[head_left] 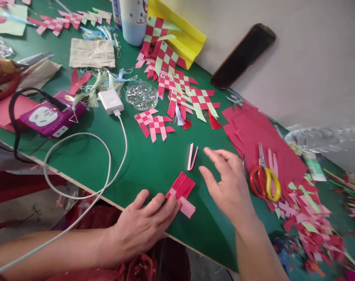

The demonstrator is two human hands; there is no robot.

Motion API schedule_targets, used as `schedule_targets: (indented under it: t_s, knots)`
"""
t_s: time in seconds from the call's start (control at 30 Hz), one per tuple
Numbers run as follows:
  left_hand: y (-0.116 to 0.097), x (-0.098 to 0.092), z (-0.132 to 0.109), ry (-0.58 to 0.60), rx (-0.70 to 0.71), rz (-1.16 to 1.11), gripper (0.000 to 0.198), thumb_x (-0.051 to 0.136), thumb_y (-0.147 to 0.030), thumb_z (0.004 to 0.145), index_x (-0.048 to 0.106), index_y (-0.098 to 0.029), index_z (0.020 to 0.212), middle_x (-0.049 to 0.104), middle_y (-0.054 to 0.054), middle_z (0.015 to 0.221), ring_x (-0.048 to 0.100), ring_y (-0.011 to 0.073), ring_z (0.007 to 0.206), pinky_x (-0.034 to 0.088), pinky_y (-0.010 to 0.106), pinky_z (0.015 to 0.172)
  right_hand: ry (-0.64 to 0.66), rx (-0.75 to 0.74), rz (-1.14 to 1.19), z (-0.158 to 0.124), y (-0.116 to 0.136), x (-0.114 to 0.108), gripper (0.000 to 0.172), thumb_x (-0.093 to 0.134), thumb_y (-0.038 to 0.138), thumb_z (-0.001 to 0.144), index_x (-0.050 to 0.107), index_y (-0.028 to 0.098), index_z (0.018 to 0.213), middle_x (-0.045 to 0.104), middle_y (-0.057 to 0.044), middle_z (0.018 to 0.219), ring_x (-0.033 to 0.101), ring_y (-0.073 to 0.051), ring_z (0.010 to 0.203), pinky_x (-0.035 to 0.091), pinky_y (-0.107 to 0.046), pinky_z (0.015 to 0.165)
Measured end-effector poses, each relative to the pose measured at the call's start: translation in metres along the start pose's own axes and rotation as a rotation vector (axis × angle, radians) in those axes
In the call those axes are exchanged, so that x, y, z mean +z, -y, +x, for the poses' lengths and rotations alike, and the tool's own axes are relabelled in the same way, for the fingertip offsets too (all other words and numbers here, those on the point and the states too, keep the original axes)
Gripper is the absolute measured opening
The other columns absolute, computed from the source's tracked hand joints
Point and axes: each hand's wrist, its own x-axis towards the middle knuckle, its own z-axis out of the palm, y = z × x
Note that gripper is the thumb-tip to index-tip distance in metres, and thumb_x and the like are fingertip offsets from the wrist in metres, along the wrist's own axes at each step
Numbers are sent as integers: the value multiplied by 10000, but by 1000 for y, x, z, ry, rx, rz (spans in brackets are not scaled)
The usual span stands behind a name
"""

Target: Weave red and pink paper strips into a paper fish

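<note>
My left hand (145, 222) lies flat at the near edge of the green table (142, 164), its fingertips pressing on a small weave of red and pink paper strips (181, 193). Just right of it, my right hand (227, 183) hovers with fingers stretched out and apart, holding nothing. A folded pink strip (192, 157) lies on the table just beyond the fingertips of my right hand. Red and yellow scissors (265, 179) rest right of my right hand, on red paper sheets (253, 132).
Several finished woven paper fish (180, 88) lie at the back centre, beside a clear dish of googly eyes (141, 95). A white charger (110, 101) with its cable, a purple power strip (50, 117), a dark phone (243, 54) and a heap of cut strips (309, 218) surround the work spot.
</note>
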Motion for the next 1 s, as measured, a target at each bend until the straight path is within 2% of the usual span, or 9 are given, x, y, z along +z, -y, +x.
schedule_targets:
  t_s: [0.1, 0.2, 0.33, 0.43, 0.57, 0.7, 0.9, 1.0]
  knots:
    - [1, 1, 0, -7, 7, -11, 423, 467, -417, 970, 564, -269, 1355, 469, -4, 1466, 405, 232, 1087, 375, 372, 852, 258, -252, 53, 4, 19, -4, 284, 563, 209, 929, 647, 265, 1196, 635, -74, 1201, 515, -252, 1113, 459, -446, 957]
    - [2, 1, 2, -32, -11, 2, 391, 480, -382, 967, 595, -269, 1322, 474, -5, 1456, 414, 217, 1045, 373, 351, 829, 473, -324, 86, 8, 33, -6, 263, 532, 198, 937, 649, 240, 1169, 666, -66, 1206, 516, -251, 1096, 436, -438, 913]
    - [1, 2, 4, -44, -29, 14, 370, 484, -341, 965, 597, -289, 1313, 482, -9, 1446, 415, 209, 1058, 373, 340, 844, 564, -338, 10, 13, 38, -7, 224, 498, 214, 943, 640, 213, 1117, 693, -70, 1049, 530, -258, 1005, 363, -446, 873]
    - [0, 3, 3, -16, -36, 10, 367, 464, -357, 973, 589, -312, 1316, 475, -15, 1450, 406, 219, 1111, 380, 344, 855, 602, -337, -14, 16, 38, -7, 141, 514, 254, 942, 646, 215, 967, 666, -50, 909, 524, -241, 917, 330, -438, 854]
    - [-1, 3, 2, -22, -47, 12, 359, 461, -361, 974, 598, -326, 1304, 464, -15, 1452, 403, 224, 1160, 393, 344, 847, 594, -359, 37, 13, 40, -7, 170, 500, 233, 957, 622, 217, 840, 646, -36, 898, 515, -222, 919, 317, -420, 866]
    - [-1, 4, 2, -46, -57, 5, 358, 478, -375, 962, 605, -335, 1295, 483, -14, 1426, 396, 225, 1196, 397, 347, 870, 495, -357, 72, 1, 43, -8, 165, 508, 183, 955, 648, 229, 880, 671, -22, 879, 530, -209, 923, 307, -420, 891]
    - [0, 6, 0, -35, -33, -18, 371, 437, -364, 975, 584, -329, 1314, 492, -9, 1415, 208, 232, 1420, 363, 381, 1013, 388, -320, 83, -15, 44, -11, 188, 510, 153, 957, 675, 242, 943, 713, -7, 872, 572, -196, 891, 297, -451, 934]
    - [2, 8, 0, -50, 2, -35, 384, 426, -373, 985, 572, -298, 1332, 471, 4, 1446, 205, 245, 1446, 346, 409, 1061, 367, -307, 93, -17, 45, -11, 185, 530, 150, 949, 685, 250, 960, 725, -4, 891, 591, -190, 897, 304, -449, 944]
